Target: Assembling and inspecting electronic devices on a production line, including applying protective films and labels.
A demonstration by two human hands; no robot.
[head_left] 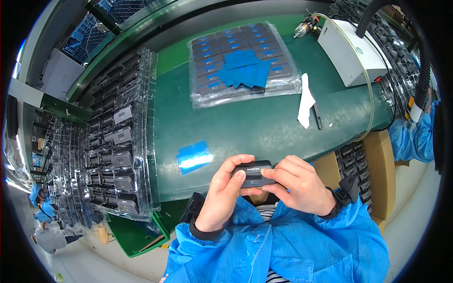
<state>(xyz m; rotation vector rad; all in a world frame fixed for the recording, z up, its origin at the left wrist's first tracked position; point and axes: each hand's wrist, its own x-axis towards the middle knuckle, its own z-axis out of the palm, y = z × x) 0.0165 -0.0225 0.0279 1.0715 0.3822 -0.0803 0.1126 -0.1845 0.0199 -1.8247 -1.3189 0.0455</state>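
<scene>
Close to my body, just off the table's near edge, I hold a small dark grey rectangular plastic device (255, 181) with light markings on its face. My left hand (225, 186) is closed round its left end, thumb pressed on the face. On the other end, my right hand (302, 184) pinches it with thumb and forefinger. The device's underside is hidden. To the left of my hands, a few shiny blue film pieces (193, 155) lie overlapping on the green table mat (226, 127).
A clear plastic tray (200, 101) of dark devices, topped with blue films (245, 68), lies at the back. Right of it are a white cloth (306, 101), a thin black tool (317, 116) and a white box machine (351, 52). Stacked trays (151, 141) stand left; a green bin (127, 243) sits below.
</scene>
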